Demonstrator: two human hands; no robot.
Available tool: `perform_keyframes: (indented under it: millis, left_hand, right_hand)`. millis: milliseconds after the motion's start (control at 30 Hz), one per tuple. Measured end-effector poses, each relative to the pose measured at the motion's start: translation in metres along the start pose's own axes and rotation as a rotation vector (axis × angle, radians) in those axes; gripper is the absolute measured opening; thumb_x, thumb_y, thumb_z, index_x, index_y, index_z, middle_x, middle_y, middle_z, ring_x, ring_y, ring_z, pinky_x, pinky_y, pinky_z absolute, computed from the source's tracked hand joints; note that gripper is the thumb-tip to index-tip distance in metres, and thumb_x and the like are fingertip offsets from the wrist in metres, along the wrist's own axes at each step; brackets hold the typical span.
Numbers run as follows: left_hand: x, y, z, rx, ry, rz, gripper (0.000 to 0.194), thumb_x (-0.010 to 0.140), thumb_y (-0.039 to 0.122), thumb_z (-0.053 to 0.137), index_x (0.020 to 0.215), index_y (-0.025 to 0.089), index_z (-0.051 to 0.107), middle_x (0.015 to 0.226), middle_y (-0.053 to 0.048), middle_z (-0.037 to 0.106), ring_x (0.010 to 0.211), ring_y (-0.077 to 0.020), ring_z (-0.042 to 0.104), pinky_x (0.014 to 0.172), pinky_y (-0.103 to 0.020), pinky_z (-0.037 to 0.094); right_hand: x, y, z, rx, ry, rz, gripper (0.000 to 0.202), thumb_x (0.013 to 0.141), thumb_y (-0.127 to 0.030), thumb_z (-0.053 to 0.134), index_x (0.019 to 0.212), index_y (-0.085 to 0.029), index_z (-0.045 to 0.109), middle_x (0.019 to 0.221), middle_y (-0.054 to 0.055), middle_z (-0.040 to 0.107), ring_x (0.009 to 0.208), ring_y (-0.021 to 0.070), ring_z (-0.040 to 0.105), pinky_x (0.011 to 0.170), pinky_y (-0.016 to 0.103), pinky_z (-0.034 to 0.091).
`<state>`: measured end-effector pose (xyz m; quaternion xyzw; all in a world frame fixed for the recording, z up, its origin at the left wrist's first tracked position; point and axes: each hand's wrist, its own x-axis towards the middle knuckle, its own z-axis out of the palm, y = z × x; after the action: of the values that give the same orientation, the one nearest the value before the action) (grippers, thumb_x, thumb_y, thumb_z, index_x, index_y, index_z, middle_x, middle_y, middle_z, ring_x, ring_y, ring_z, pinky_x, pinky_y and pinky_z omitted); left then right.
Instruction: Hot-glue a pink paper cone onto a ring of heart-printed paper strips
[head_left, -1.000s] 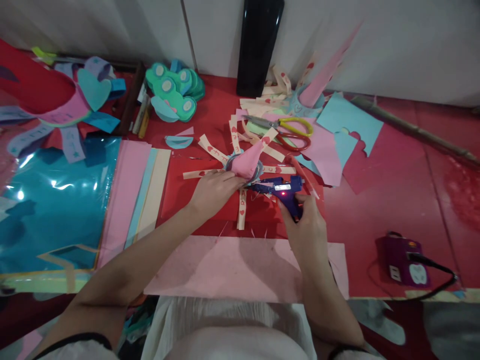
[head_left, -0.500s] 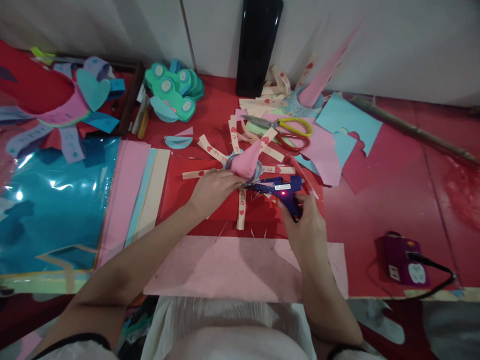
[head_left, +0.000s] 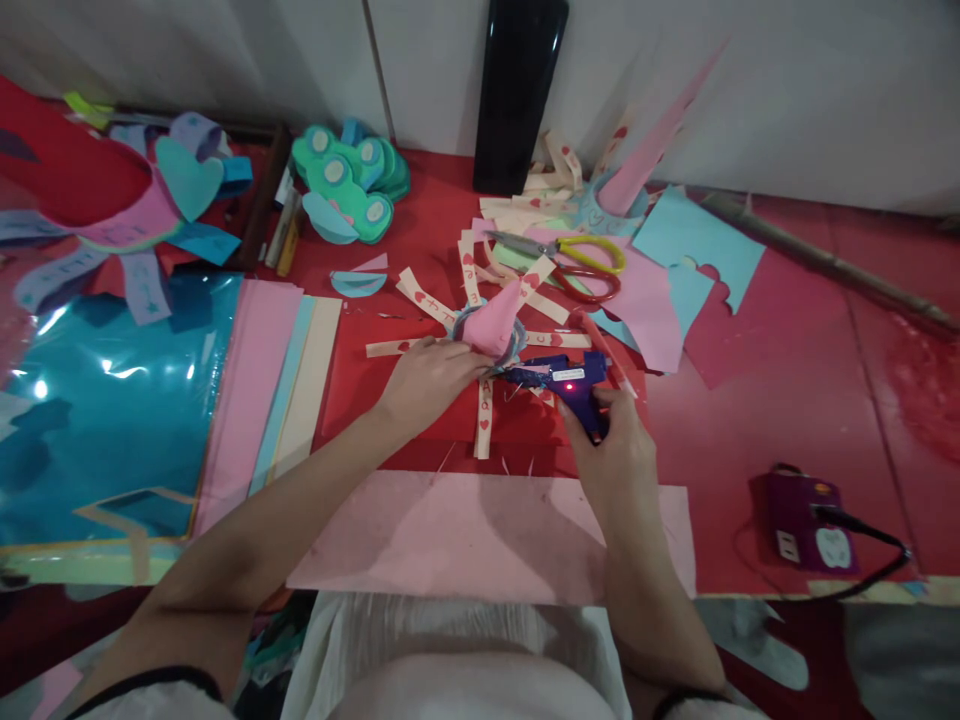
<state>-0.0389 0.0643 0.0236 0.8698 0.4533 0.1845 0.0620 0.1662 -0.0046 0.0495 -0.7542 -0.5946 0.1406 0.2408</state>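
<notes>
Mid-frame, the paper ring [head_left: 517, 346] is pinched by the left hand [head_left: 429, 386]; just right, the glue gun [head_left: 591, 372] is gripped by the right hand [head_left: 619, 440]!

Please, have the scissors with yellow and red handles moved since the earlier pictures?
No: judged against the black phone, the scissors show no visible shift in any direction.

The left forearm [head_left: 292, 510] slants inward over the table's [head_left: 727, 555] near edge to the left hand [head_left: 431, 388], palm down, fingers together, tips pinching. The right forearm [head_left: 641, 590] crosses that edge straighter, the right hand [head_left: 619, 450] curled in a grip.
</notes>
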Motion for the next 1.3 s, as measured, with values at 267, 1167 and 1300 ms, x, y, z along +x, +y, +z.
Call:
perform_keyframes:
  millis: [267, 1167, 1300]
  left_hand:
    - [-0.0002, -0.0005, 0.0045, 0.019, -0.019, 0.033, 0.020, 0.087, 0.020, 0.050, 0.090, 0.022, 0.069, 0.084, 0.000, 0.071, 0.077, -0.0142, 0.064, 0.068, -0.027, 0.044]
    - [-0.0022, -0.0001, 0.0081, 0.098, 0.050, 0.081, 0.021, 0.088, 0.022, 0.047, 0.091, 0.021, 0.068, 0.079, -0.001, 0.069, 0.072, -0.0147, 0.063, 0.065, -0.029, 0.043]
    - [-0.0029, 0.0041, 0.0014, 0.082, 0.219, 0.077, 0.024, 0.089, 0.029, 0.045, 0.084, 0.020, 0.067, 0.069, 0.000, 0.067, 0.065, -0.0120, 0.061, 0.063, -0.026, 0.043]
  right_hand:
    - [-0.0017, -0.0001, 0.0012, -0.012, 0.000, -0.011, 0.038, 0.079, -0.053, 0.049, 0.093, -0.017, 0.052, 0.086, 0.009, 0.062, 0.067, 0.0162, 0.058, 0.052, 0.025, 0.040]
    - [-0.0007, -0.0004, 0.0014, -0.003, -0.005, -0.014, 0.042, 0.079, -0.056, 0.047, 0.094, -0.017, 0.052, 0.087, 0.009, 0.062, 0.066, 0.0163, 0.056, 0.053, 0.025, 0.039]
    - [0.0010, -0.0019, -0.0012, 0.039, -0.030, 0.036, 0.041, 0.076, -0.055, 0.051, 0.092, -0.018, 0.052, 0.086, 0.009, 0.062, 0.067, 0.0166, 0.057, 0.054, 0.025, 0.040]
